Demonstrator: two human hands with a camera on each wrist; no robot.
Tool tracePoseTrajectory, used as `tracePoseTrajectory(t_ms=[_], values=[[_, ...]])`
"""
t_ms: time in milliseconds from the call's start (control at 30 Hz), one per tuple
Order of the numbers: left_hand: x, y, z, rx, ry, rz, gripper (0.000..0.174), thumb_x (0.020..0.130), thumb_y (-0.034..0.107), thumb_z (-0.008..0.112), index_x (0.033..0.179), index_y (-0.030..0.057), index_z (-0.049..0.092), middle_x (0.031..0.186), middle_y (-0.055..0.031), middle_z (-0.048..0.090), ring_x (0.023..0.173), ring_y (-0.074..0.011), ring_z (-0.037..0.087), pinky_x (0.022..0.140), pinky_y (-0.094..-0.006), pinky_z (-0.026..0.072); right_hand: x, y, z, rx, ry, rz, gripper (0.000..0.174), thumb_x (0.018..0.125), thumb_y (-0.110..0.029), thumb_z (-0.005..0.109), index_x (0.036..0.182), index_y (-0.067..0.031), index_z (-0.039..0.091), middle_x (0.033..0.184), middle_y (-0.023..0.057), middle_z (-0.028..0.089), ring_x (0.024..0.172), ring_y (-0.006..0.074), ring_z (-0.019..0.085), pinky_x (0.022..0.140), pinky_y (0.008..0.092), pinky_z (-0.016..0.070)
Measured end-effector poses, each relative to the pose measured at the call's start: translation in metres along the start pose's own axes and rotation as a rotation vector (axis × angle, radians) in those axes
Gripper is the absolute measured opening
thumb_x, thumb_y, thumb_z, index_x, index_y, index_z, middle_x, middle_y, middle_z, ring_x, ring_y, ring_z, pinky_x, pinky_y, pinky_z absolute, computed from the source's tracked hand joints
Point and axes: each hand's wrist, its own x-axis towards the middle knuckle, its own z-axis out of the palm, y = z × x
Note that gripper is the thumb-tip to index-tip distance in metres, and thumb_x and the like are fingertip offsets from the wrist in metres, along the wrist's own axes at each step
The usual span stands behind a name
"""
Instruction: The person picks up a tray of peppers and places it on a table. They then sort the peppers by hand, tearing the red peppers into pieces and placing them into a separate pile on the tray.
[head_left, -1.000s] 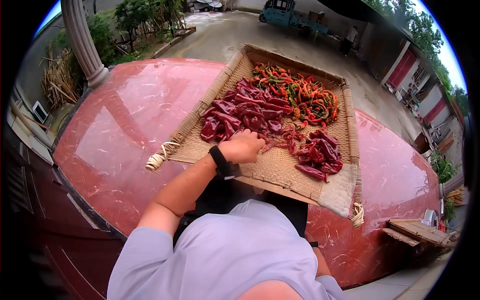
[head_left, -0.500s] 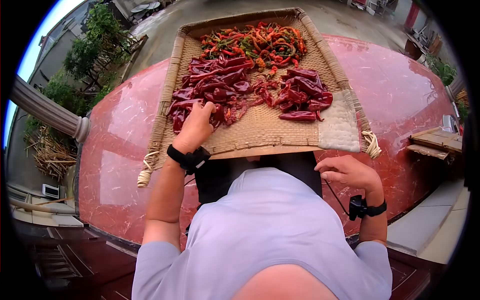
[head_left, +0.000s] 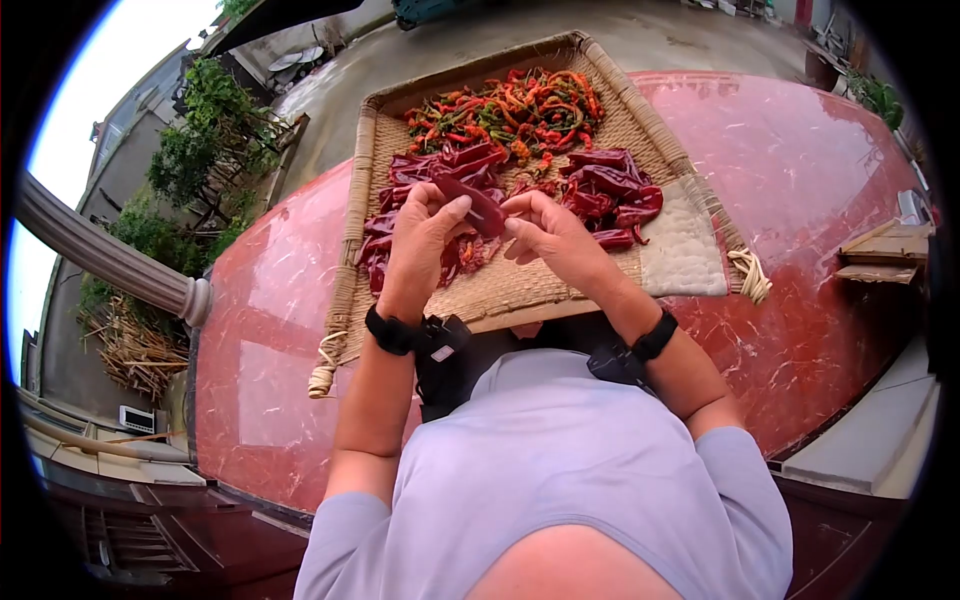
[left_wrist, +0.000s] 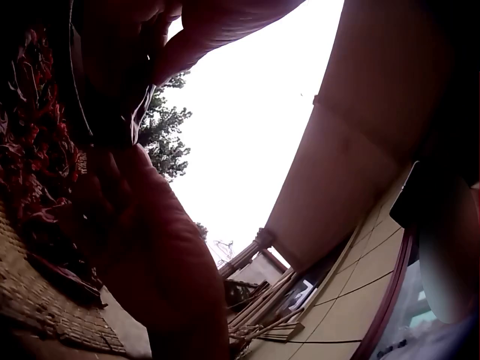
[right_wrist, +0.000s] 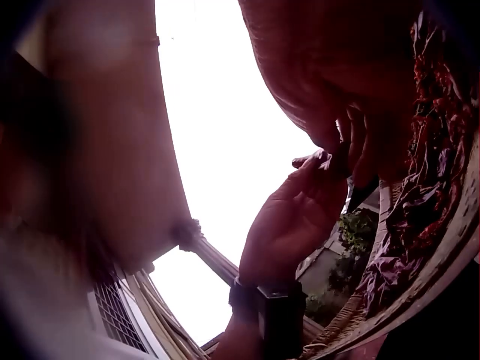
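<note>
Both hands meet over the near left part of a woven tray (head_left: 560, 285) and hold one dark red dried chili pepper (head_left: 468, 206) between them. My left hand (head_left: 415, 245) pinches its upper left end between thumb and fingers. The thumb and fingertips of my right hand (head_left: 570, 245) pinch the lower right end. Behind the hands lies a pile of large dark red peppers (head_left: 400, 170). A smaller pile of similar peppers (head_left: 615, 185) is to the right. Both wrist views are dark, with the fingers close together against a bright sky.
Small red, orange and green chilies (head_left: 520, 105) fill the tray's far end. A pale patch (head_left: 685, 240) covers its near right corner. Red polished stone (head_left: 740, 130) spreads around it. A column (head_left: 110, 255) stands left, and wooden boards (head_left: 885, 250) lie right.
The left hand, earlier in the large pepper pile, has lifted a pepper toward the body. From beside the tray's near edge, the right hand has come up to take its other end.
</note>
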Motion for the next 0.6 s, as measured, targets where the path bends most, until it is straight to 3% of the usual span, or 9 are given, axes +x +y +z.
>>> tracePoseTrajectory(t_ms=[100,233,367,400,433,467,533,567,600], values=[[-0.001,-0.002,0.000,-0.135,-0.037,-0.042,0.025,0.095,0.004,0.058,0.118,0.0020,0.052,0.113,-0.0106,0.064,0.102,-0.0201,0.065,0.093,-0.0346,0.0536,0.002,-0.002,-0.006,0.116,0.006,0.060,0.040,0.100,-0.035,0.055,0.125,-0.0051,0.051,0.106,0.0062,0.061,0.089,0.0130,0.065,0.074,0.0275,0.0546],[-0.005,-0.006,0.011,-0.116,-0.102,-0.065,0.023,0.096,0.007,0.058,0.118,0.0018,0.051,0.116,-0.0135,0.063,0.104,-0.0219,0.065,0.093,-0.0342,0.0538,0.004,-0.016,-0.032,-0.010,-0.017,0.025,0.035,0.096,-0.033,0.061,0.116,-0.0037,0.057,0.089,0.0024,0.064,0.074,0.0111,0.065,0.070,0.0234,0.0536],[0.001,-0.026,-0.018,0.862,-0.138,-0.032,0.034,0.088,0.010,0.067,0.119,0.0024,0.056,0.112,-0.0082,0.063,0.083,-0.0153,0.064,0.076,-0.0268,0.0494,0.001,-0.031,-0.081,-0.594,0.158,-0.043,0.034,0.094,-0.027,0.063,0.112,0.0012,0.058,0.083,0.0068,0.065,0.069,0.0109,0.062,0.063,0.0262,0.0518],[0.005,-0.041,-0.032,1.071,-0.159,-0.002,0.035,0.086,0.010,0.069,0.118,0.0018,0.058,0.110,-0.0082,0.063,0.078,-0.0155,0.063,0.075,-0.0269,0.0486,0.001,-0.025,-0.097,-0.812,0.257,-0.046,0.034,0.091,-0.029,0.065,0.113,-0.0031,0.060,0.085,0.0088,0.067,0.071,0.0160,0.064,0.067,0.0299,0.0520],[0.002,-0.044,-0.035,1.185,-0.151,0.082,0.033,0.079,0.007,0.069,0.111,0.0025,0.062,0.102,-0.0147,0.058,0.092,-0.0257,0.062,0.080,-0.0356,0.0496,-0.004,-0.026,-0.105,-0.965,0.345,-0.048,0.034,0.090,-0.031,0.064,0.113,-0.0060,0.061,0.087,0.0096,0.068,0.075,0.0194,0.066,0.070,0.0319,0.0522],[-0.002,-0.051,-0.044,1.321,-0.188,0.190,0.033,0.078,0.007,0.069,0.110,0.0035,0.063,0.107,-0.0146,0.057,0.099,-0.0314,0.060,0.085,-0.0380,0.0484,-0.010,-0.027,-0.112,-1.117,0.427,-0.046,0.034,0.089,-0.033,0.064,0.113,-0.0088,0.062,0.090,0.0103,0.068,0.079,0.0228,0.067,0.073,0.0338,0.0524],[0.000,-0.056,-0.053,1.314,-0.301,0.049,0.037,0.077,0.008,0.070,0.113,0.0051,0.062,0.111,-0.0138,0.056,0.103,-0.0336,0.058,0.087,-0.0397,0.0477,-0.013,-0.022,-0.130,-1.167,0.527,-0.023,0.040,0.087,-0.039,0.064,0.119,-0.0154,0.061,0.095,0.0101,0.069,0.091,0.0281,0.067,0.081,0.0387,0.0512],[-0.001,-0.054,-0.052,1.344,-0.320,0.082,0.039,0.076,0.007,0.069,0.115,0.0054,0.061,0.112,-0.0148,0.055,0.104,-0.0334,0.058,0.089,-0.0391,0.0475,-0.014,-0.019,-0.139,-1.223,0.587,-0.021,0.041,0.086,-0.038,0.064,0.121,-0.0162,0.060,0.095,0.0099,0.069,0.091,0.0282,0.067,0.081,0.0392,0.0512],[0.001,-0.056,-0.054,1.374,-0.344,0.138,0.040,0.076,0.006,0.069,0.115,0.0065,0.061,0.101,-0.0137,0.057,0.093,-0.0310,0.060,0.081,-0.0389,0.0486,-0.017,-0.018,-0.144,-1.277,0.644,-0.020,0.042,0.086,-0.038,0.065,0.122,-0.0170,0.060,0.095,0.0096,0.070,0.091,0.0283,0.067,0.081,0.0397,0.0512]])
